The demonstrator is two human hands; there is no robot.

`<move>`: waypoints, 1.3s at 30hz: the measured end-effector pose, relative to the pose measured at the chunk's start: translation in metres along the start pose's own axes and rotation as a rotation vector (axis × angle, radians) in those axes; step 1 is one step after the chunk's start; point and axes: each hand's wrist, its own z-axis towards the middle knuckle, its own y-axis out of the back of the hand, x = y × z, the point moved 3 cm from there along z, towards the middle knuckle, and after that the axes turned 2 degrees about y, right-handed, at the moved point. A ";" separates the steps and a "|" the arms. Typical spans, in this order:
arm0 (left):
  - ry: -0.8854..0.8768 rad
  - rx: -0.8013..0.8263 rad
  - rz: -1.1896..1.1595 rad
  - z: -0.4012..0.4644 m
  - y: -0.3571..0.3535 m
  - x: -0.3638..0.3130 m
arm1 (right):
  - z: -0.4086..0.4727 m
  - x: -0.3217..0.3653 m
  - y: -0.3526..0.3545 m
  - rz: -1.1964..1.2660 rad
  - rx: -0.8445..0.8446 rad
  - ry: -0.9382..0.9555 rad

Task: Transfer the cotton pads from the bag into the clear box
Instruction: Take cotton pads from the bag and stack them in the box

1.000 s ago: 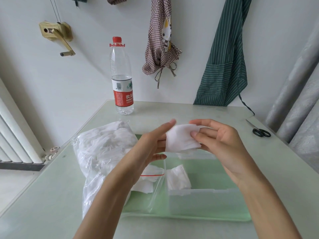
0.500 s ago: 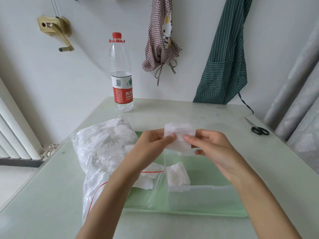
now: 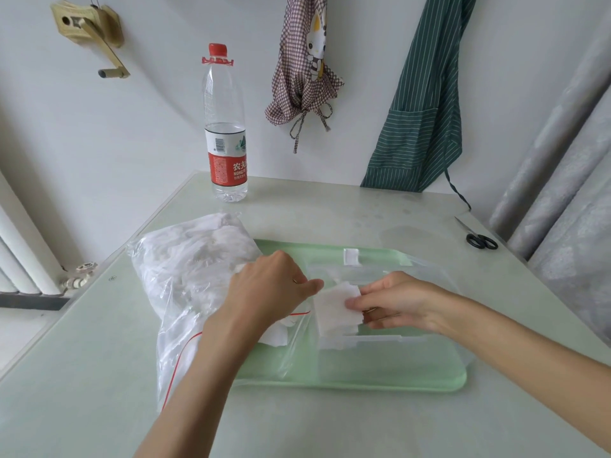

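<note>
A clear zip bag (image 3: pixel 191 272) stuffed with white cotton pads lies at the left, its red-striped mouth facing right. The clear box (image 3: pixel 396 358) stands on a green tray (image 3: pixel 363 386). A white cotton pad (image 3: pixel 334 309) sits low at the box's left end, on top of other pads there. My right hand (image 3: pixel 396 300) pinches its right edge. My left hand (image 3: pixel 271 292) touches its upper left corner with the fingertips, hovering over the bag's mouth. Whether the left fingers grip the pad is hard to tell.
A water bottle (image 3: pixel 226 133) with a red cap stands at the back of the table. Black scissors (image 3: pixel 479 238) lie at the far right edge. Aprons hang on the wall behind. A radiator is at the left, grey curtains at the right.
Both hands have lowered the cotton pad from chest height down into the left end of the clear box.
</note>
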 end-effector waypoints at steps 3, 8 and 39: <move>0.004 0.015 -0.038 0.001 0.002 0.001 | 0.007 -0.003 -0.007 0.050 -0.025 -0.019; -0.005 0.008 -0.055 0.003 0.002 0.003 | 0.009 0.003 -0.009 -0.583 -0.193 0.107; -0.087 -0.070 -0.024 -0.051 0.053 0.051 | -0.048 0.035 0.008 -0.806 -0.311 0.572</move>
